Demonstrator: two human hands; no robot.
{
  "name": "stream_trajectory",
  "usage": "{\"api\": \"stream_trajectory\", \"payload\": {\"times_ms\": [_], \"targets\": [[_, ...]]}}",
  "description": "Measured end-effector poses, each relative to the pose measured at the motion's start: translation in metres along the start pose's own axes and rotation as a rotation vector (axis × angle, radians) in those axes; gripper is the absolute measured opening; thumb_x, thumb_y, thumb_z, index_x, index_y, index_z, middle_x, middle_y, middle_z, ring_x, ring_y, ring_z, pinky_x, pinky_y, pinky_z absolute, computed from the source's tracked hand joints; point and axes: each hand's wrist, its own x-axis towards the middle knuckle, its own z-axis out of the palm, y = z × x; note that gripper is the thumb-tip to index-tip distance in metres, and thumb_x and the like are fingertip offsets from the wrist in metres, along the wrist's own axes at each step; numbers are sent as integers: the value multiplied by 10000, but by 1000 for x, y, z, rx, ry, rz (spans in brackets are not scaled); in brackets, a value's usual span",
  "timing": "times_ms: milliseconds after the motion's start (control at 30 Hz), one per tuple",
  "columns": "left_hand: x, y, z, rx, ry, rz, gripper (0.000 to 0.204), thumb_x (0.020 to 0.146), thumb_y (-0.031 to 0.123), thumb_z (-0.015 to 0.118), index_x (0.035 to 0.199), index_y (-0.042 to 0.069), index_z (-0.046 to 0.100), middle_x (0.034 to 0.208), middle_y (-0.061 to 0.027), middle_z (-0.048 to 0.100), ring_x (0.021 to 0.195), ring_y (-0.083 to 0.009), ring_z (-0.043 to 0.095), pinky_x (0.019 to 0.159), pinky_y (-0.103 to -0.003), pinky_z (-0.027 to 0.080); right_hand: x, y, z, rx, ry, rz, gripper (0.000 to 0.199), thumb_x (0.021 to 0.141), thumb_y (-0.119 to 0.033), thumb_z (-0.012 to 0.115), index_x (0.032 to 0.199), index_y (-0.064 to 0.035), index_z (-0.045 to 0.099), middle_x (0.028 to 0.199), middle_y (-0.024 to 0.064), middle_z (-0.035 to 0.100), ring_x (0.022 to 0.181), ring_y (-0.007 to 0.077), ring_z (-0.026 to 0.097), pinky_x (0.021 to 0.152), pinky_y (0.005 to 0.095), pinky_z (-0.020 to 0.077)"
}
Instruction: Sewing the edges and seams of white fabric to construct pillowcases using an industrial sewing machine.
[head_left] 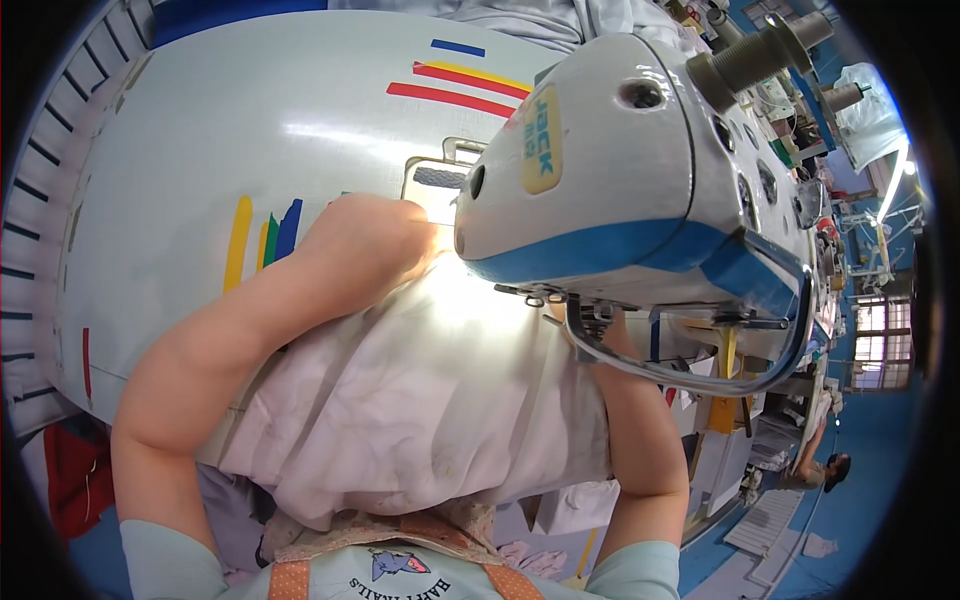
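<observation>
A white sewing machine head (590, 170) with a blue lower band stands over the table in front of me. Pale, wrinkled fabric (430, 400) spreads from under its lit needle area down to my lap. My left hand (380, 240) is curled at the fabric's far edge, left of the machine head, with its fingertips washed out by the bright light. Beneath the machine's right side is my right hand (617, 335), mostly hidden behind the head and a bent metal bar (690, 380). Its fingers do not show clearly.
Strips of coloured tape (450, 98) mark the white tabletop (180, 150). Thread spools (750, 65) rise at the machine's far right. Red cloth (78, 480) hangs at the lower left. A person (825, 470) is farther off at the right.
</observation>
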Motion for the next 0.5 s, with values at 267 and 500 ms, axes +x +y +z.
{"api": "stream_trajectory", "payload": {"times_ms": [267, 500], "targets": [[3, -2, -1, 7, 12, 16, 108, 759, 143, 573, 665, 90, 565, 596, -97, 526, 587, -297, 562, 495, -398, 427, 6, 10, -48, -138, -153, 48, 264, 741, -229, 607, 939, -59, 569, 938, 130, 564, 896, 261, 544, 827, 413, 403], [1, -2, -2, 29, 11, 19, 52, 740, 124, 574, 695, 100, 583, 618, -95, 543, 587, -295, 563, 501, -400, 431, -1, 12, -89, -264, -299, 67, 313, 827, -245, 567, 1071, -52, 541, 1076, 127, 543, 1005, 244, 509, 915, 403, 365]]}}
